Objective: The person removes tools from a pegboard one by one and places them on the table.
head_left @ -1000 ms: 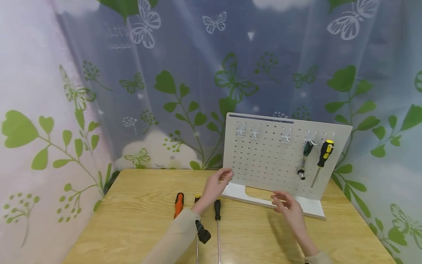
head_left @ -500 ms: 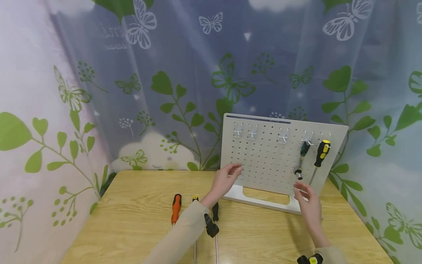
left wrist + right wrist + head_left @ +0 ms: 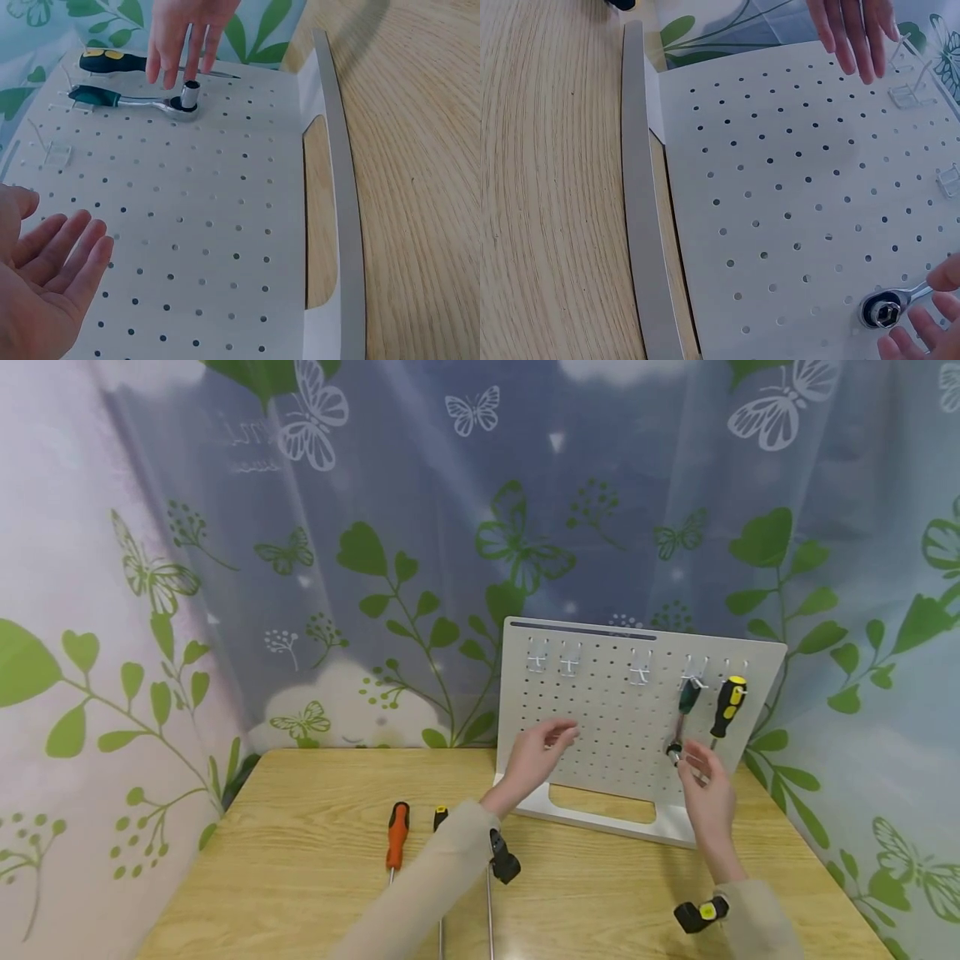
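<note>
A white pegboard [image 3: 611, 735] stands on the wooden table, with a green-handled ratchet wrench [image 3: 139, 101] hanging from a hook on its right side. My right hand [image 3: 708, 797] is at the wrench's lower end, fingers loosely extended, fingertips right by the shiny socket [image 3: 190, 93]. In the right wrist view, thumb and fingers lie on either side of the ratchet's neck without closing on it. My left hand [image 3: 538, 752] hovers before the board's left half, palm turned inward, fingers relaxed and holding nothing. Beside the wrench hangs a black-and-yellow screwdriver [image 3: 727, 706], its shaft partly behind my right hand.
Clear hooks [image 3: 537, 657] without tools line the board's upper left and middle. On the table at left lie an orange-handled screwdriver [image 3: 397, 835], a black-and-yellow one [image 3: 441, 816], and a long shaft [image 3: 491, 914] partly covered by my left arm. A patterned curtain [image 3: 420, 527] hangs behind.
My right hand has moved right and up from the board's base to the ratchet's socket end. My left hand has drifted right and slightly up in front of the board.
</note>
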Demonstrator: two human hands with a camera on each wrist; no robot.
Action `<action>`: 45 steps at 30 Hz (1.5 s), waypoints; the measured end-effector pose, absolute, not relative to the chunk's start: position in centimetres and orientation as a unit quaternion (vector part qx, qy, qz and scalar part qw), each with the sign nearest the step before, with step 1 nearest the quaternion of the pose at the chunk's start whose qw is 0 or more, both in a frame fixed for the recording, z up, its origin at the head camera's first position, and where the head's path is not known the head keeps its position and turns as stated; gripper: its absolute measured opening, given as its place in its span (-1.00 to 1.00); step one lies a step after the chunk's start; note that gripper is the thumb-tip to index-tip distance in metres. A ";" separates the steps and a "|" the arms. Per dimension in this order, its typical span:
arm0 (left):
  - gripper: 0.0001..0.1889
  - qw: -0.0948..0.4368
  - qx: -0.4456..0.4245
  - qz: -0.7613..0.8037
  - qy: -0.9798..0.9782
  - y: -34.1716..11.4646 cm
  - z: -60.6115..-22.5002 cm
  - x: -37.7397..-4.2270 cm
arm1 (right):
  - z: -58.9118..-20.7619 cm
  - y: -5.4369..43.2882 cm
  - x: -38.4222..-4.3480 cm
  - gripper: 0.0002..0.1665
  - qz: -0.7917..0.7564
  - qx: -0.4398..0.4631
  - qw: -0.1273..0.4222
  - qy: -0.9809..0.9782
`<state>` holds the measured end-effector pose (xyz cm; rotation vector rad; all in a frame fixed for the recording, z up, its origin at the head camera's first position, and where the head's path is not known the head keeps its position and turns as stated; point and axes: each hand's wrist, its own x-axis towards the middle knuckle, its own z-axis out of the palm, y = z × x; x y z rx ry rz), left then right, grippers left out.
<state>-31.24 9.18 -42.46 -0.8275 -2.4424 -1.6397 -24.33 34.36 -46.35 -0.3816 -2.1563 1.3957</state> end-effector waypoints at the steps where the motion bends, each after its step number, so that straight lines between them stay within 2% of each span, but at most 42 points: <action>1: -0.62 0.043 -0.273 -0.534 -0.799 9.4 -42.4 -31.3 | -46.3 34.4 -24.4 -0.49 0.519 -0.138 0.271 -0.799; 14: -0.64 0.043 -0.278 -0.557 -0.781 12.1 -41.9 -31.8 | -46.9 34.9 -26.0 -0.36 0.525 -0.119 0.259 -0.802; 26: -0.64 0.022 -0.272 -0.575 -0.771 14.8 -41.2 -32.5 | -47.2 35.0 -26.9 -0.41 0.525 -0.109 0.274 -0.799; 32: -0.66 0.009 -0.269 -0.581 -0.768 16.2 -41.0 -32.7 | -47.0 35.0 -26.9 -0.42 0.527 -0.106 0.266 -0.800; 40: -0.66 -0.005 -0.280 -0.577 -0.767 18.0 -40.4 -32.3 | -46.5 35.1 -26.6 -0.34 0.538 -0.114 0.230 -0.803; 45: -0.65 -0.020 -0.283 -0.571 -0.770 19.2 -40.0 -32.2 | -46.4 35.1 -26.5 -0.38 0.575 -0.108 0.216 -0.782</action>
